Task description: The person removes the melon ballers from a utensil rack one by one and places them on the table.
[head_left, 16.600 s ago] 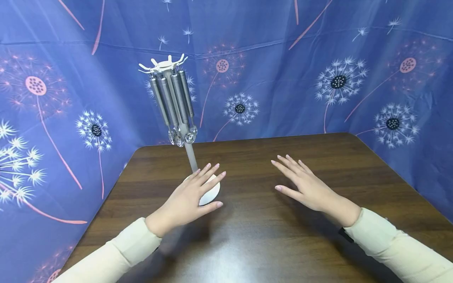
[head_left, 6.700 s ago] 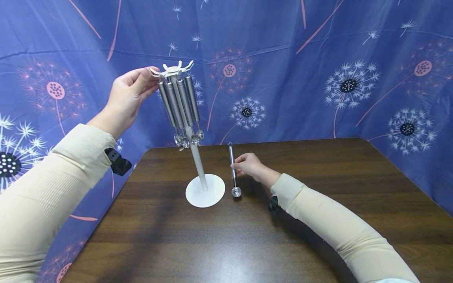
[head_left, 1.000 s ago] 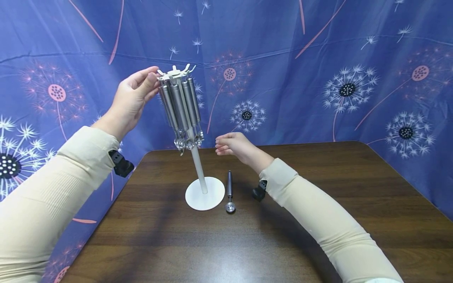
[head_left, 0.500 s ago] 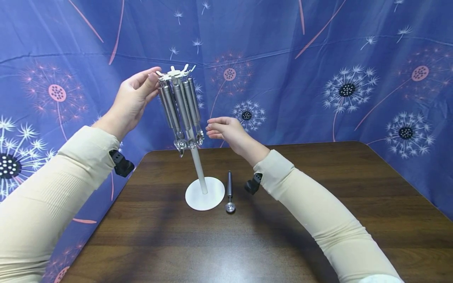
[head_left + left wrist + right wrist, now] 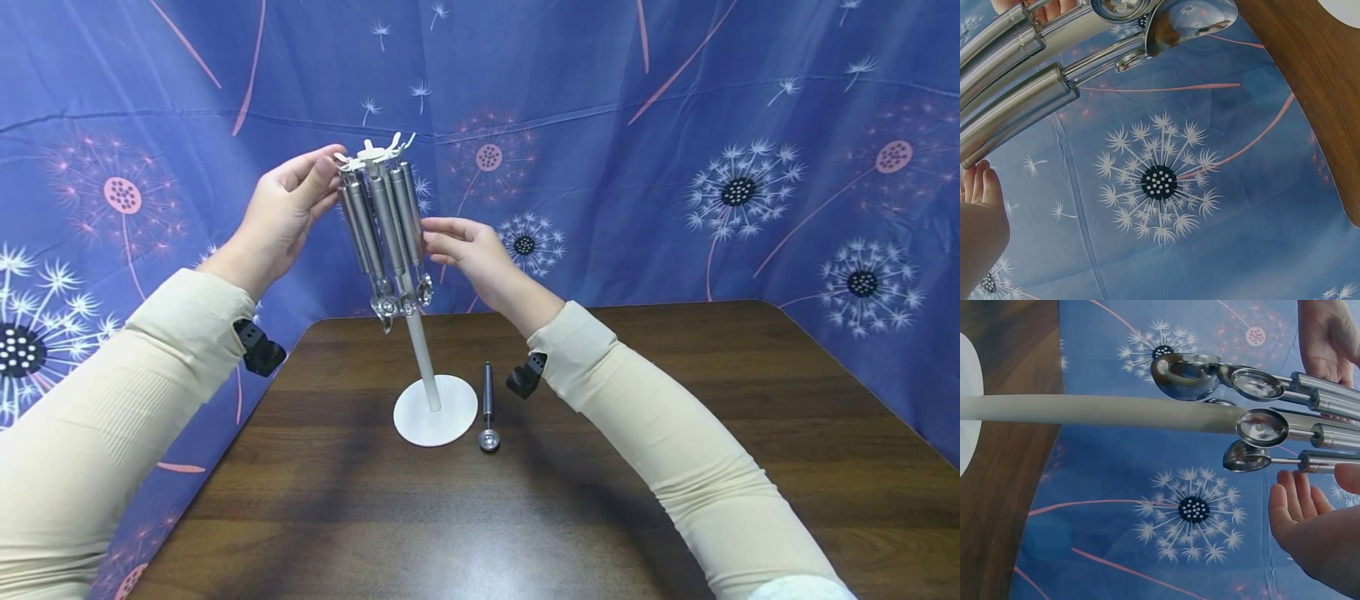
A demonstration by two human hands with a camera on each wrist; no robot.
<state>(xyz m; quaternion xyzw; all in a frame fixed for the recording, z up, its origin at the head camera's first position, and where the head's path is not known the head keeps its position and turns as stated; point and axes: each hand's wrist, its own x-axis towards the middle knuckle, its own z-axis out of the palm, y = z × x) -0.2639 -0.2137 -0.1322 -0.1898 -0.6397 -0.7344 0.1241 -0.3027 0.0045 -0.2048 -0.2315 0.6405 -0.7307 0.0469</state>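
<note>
A white hanging rack (image 5: 420,358) with hooks at its top stands on a round base. Several steel scoops (image 5: 386,221) with thick handles and small round bowls hang from it. At the top left my left hand (image 5: 273,208) pinches a hook between thumb and index finger. On the other side my right hand (image 5: 480,254) has its fingertips right at the handle of the rightmost scoop (image 5: 1247,456). Its thumb and fingers stand apart in the right wrist view. Another scoop (image 5: 488,404) lies on the table beside the base, bowl toward me.
The brown wooden table (image 5: 637,375) ends at a blue dandelion-print cloth (image 5: 600,192) behind the rack. Black wrist cameras (image 5: 261,346) sit below both cuffs.
One scoop came off the rack and was laid on the table by my right hand. That hand has since risen left to the hanging scoops; the rack has turned slightly.
</note>
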